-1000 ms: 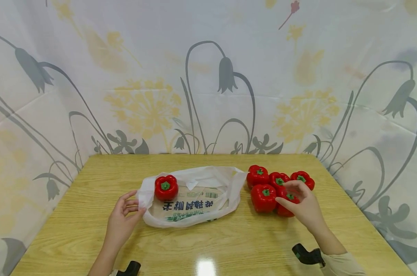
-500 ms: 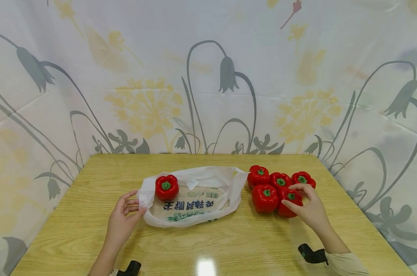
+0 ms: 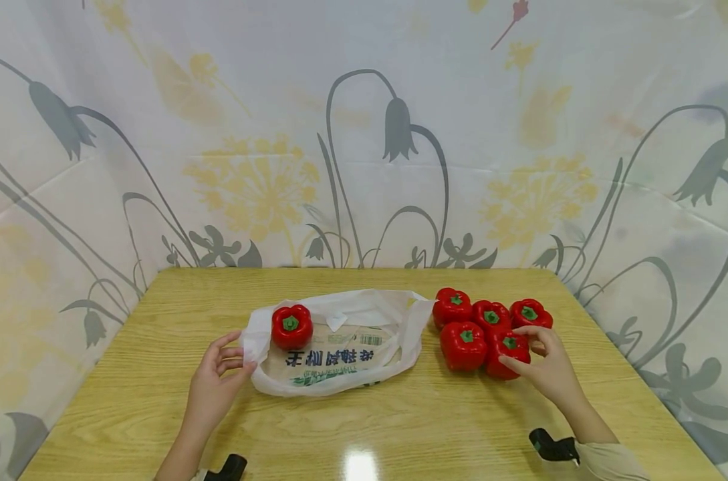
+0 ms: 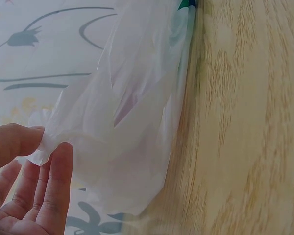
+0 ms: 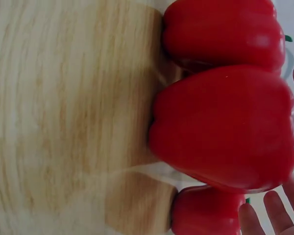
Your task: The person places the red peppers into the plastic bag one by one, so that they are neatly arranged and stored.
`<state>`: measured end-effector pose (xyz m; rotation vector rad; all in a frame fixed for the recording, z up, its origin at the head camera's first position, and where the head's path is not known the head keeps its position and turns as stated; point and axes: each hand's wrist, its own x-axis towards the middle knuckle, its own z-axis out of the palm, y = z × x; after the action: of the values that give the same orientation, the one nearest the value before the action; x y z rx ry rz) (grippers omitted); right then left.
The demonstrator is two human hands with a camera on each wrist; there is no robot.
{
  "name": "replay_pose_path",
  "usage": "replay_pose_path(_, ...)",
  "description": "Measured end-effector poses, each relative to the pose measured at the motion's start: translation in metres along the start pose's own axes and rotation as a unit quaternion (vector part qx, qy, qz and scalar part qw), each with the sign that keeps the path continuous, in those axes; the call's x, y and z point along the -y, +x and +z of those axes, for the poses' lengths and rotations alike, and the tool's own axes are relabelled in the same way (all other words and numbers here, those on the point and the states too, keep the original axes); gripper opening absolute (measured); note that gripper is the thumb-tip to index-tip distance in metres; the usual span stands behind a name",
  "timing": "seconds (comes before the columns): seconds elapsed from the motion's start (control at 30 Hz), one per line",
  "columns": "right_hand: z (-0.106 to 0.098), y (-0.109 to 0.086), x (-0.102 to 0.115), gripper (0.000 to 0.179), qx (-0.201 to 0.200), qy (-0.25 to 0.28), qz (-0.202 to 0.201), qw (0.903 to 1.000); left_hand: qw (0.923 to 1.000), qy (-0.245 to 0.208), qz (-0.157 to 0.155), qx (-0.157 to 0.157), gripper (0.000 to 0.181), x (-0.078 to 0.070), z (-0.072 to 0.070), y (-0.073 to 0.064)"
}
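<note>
In the head view, my left hand (image 3: 219,374) pinches the left edge of a white plastic bag (image 3: 408,344) between thumb and fingers. The left wrist view shows that thumb (image 4: 14,141) against the crumpled plastic (image 4: 127,152). A red bell pepper (image 3: 291,327) sits in the bag's left end. My right hand (image 3: 547,366) is around the right side of the nearest red bell pepper (image 3: 501,364) in a group to the right. In the right wrist view, thumb and loosely spread fingers (image 5: 274,210) lie on either side of this pepper (image 5: 225,132); no firm grip is visible.
Several other red bell peppers, including one to the left (image 3: 462,354) and one at the back right (image 3: 538,319), stand close around it. The bag lies on a wooden table (image 3: 339,434). A flower-patterned cloth (image 3: 364,133) hangs behind the table's far edge.
My right hand has shifted right and slightly nearer, from over the group to the nearest pepper's right side. The left hand, bag and peppers look unmoved.
</note>
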<state>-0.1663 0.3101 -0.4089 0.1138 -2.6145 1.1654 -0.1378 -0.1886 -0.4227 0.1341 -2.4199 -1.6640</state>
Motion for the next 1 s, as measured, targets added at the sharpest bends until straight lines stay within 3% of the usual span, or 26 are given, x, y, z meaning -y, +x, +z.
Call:
replay_pose_path(0.63,0.005,-0.003,-0.021,0.078,0.054,0.025,0.059,0.9964,0.9998,-0.001,0.021,-0.009,0.056,0.004,0.000,0.000)
replay_pose_path(1.0,0.006,-0.003,-0.019,0.080,0.054,0.037,0.066,0.9957,0.9999,-0.002,0.012,-0.006,0.056,0.003,0.000,0.000)
